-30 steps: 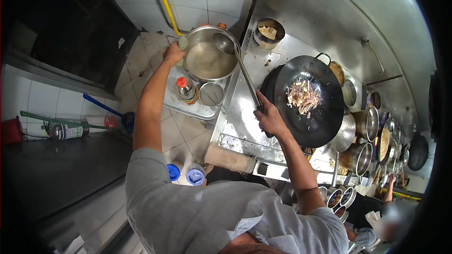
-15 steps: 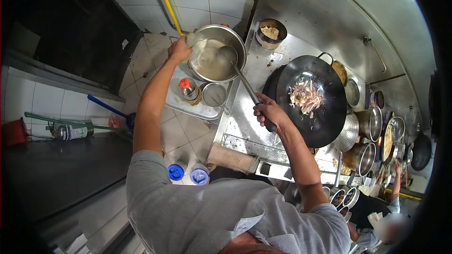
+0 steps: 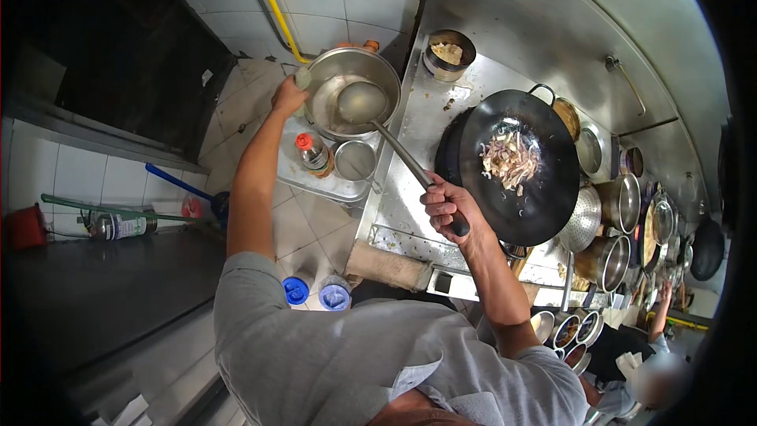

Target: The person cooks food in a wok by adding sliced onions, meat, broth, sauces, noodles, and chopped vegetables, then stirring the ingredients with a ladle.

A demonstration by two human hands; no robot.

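My left hand (image 3: 290, 96) is closed at the left rim of a large steel pot (image 3: 392, 71), with a pale wad of cloth (image 3: 303, 77) at its fingertips. Cloudy liquid shows inside the pot. My right hand (image 3: 449, 209) is wrapped round the dark grip of a long steel ladle (image 3: 402, 154), whose bowl is over the pot and looks full of liquid. To the right of that hand is a black wok (image 3: 552, 189) holding sliced, pale and purplish food (image 3: 510, 162). A red-capped bottle (image 3: 315, 156) and a small metal container (image 3: 356, 160) stand below the pot.
A tin of pale chunks (image 3: 448, 55) stands at the back of the steel counter (image 3: 402, 221). Right of the wok are a perforated strainer (image 3: 581, 221) and several steel pots (image 3: 619, 201). Two blue-lidded containers (image 3: 315, 293) sit low. Another person (image 3: 631, 363) is at lower right.
The ladle's bowl has come up and turned level, now showing liquid in it. My right wrist has rolled. The pot appears slightly further left and up, with my left hand still at its rim.
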